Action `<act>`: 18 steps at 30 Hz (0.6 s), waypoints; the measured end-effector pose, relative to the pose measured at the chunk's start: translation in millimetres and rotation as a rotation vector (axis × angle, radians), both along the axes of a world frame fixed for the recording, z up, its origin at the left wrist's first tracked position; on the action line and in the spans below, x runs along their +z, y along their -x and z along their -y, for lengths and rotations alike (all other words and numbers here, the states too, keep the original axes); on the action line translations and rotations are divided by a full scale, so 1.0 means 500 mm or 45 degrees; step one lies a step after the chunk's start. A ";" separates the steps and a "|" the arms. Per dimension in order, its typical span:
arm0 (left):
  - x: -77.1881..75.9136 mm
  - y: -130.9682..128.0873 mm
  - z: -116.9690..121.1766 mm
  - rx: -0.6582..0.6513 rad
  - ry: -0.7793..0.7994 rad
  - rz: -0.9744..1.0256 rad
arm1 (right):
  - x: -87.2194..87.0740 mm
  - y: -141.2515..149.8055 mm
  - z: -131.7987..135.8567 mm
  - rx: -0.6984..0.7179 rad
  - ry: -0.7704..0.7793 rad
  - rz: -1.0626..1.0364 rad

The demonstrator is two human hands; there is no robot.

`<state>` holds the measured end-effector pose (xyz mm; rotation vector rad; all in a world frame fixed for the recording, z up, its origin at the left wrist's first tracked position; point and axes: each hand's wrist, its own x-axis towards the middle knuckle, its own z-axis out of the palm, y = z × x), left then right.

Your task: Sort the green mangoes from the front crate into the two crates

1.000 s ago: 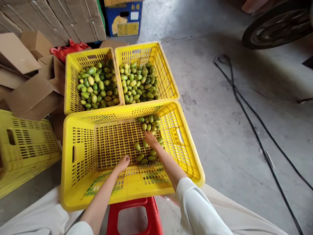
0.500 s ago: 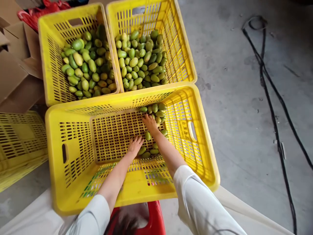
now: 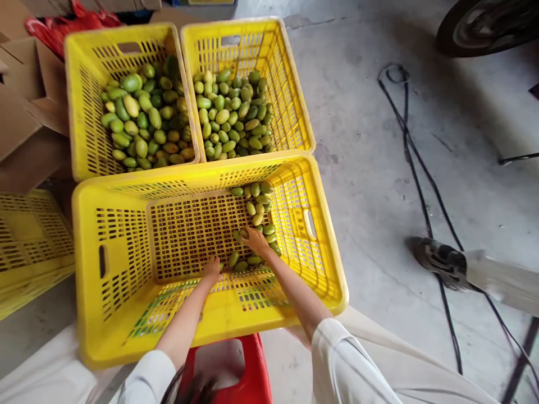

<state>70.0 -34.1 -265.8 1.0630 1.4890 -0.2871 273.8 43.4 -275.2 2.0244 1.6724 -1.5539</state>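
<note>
Inside the long yellow crate [image 3: 113, 328] in front of me, several green oval fruits [image 3: 255, 209] lie along the right end of the slotted floor. My right hand [image 3: 255, 241] reaches among them, fingers curled on a green oval fruit [image 3: 244, 232]. To its left, my left hand [image 3: 211, 269] is low over the crate floor near the front wall. Its fingers are bent around a green oval fruit [image 3: 221, 266], of which only a small part shows. One more loose fruit [image 3: 233, 258] lies between the two hands.
Two yellow crates [image 3: 69, 106] [image 3: 301, 112] with many such fruits stand against the far side. Cardboard boxes [image 3: 25, 112] and another yellow crate [image 3: 33, 241] are at left. A red stool [image 3: 256, 370], black cable [image 3: 415, 151], a person's shoe [image 3: 440, 261] and a wheel [image 3: 467, 33] also appear.
My right hand has come nearer, from the far fruits to the middle ones, and closed. My left hand has moved left and nearer, its fingers now bent. A person's foot has appeared at right.
</note>
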 end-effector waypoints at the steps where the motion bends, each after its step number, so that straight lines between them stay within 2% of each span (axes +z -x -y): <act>1: 0.012 0.013 -0.001 0.061 0.045 -0.003 | 0.005 0.002 0.011 -0.079 0.028 -0.064; 5: 0.076 0.065 -0.037 0.317 0.132 0.081 | 0.047 0.013 0.034 -0.367 0.104 -0.346; 9: 0.169 0.108 -0.100 0.581 0.055 0.227 | 0.134 0.034 0.024 -0.531 0.125 -0.661; 11: 0.232 0.123 -0.127 0.685 -0.010 0.291 | 0.193 0.046 0.014 -0.574 0.109 -0.773; 14: 0.343 0.138 -0.148 0.850 -0.069 0.447 | 0.293 0.061 0.003 -0.657 0.140 -0.965; 18: 0.493 0.153 -0.129 1.161 -0.052 0.778 | 0.433 0.068 0.009 -0.745 0.236 -1.359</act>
